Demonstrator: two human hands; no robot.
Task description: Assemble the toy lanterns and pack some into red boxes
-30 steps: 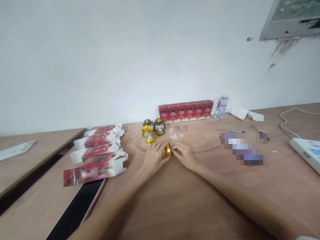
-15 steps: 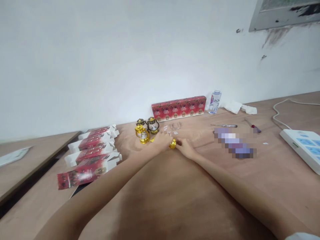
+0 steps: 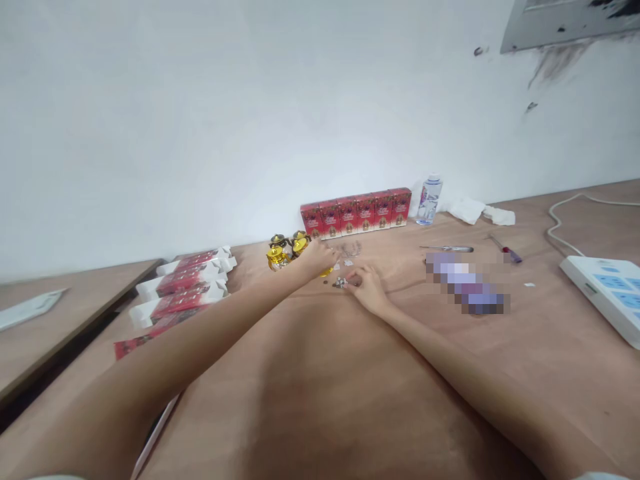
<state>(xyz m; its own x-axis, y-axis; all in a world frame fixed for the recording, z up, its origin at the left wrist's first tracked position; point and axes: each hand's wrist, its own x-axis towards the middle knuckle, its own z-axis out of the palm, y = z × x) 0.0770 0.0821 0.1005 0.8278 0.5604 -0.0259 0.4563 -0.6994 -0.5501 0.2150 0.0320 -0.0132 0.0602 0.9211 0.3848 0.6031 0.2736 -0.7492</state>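
My left hand is closed around a gold lantern, partly hidden behind hand and wrist; a gold part shows under the fingers. My right hand rests low over the table, its fingers curled together at a small cluster of silvery round pieces. Whatever its fingertips grip is too small to make out. Beside my left wrist stand another gold lantern and dark lanterns with gold tops. Small white scraps and thin clear bits lie just beyond the hands.
Several red boxes stand against the wall, next to a clear bottle and crumpled white tissue. Opened red cartons lie left. Screwdrivers and a blurred purple item are right, near a white power strip.
The gold lantern has shifted left and back with my left hand, away from my right hand. Silvery round pieces now show on the table by my right fingertips.
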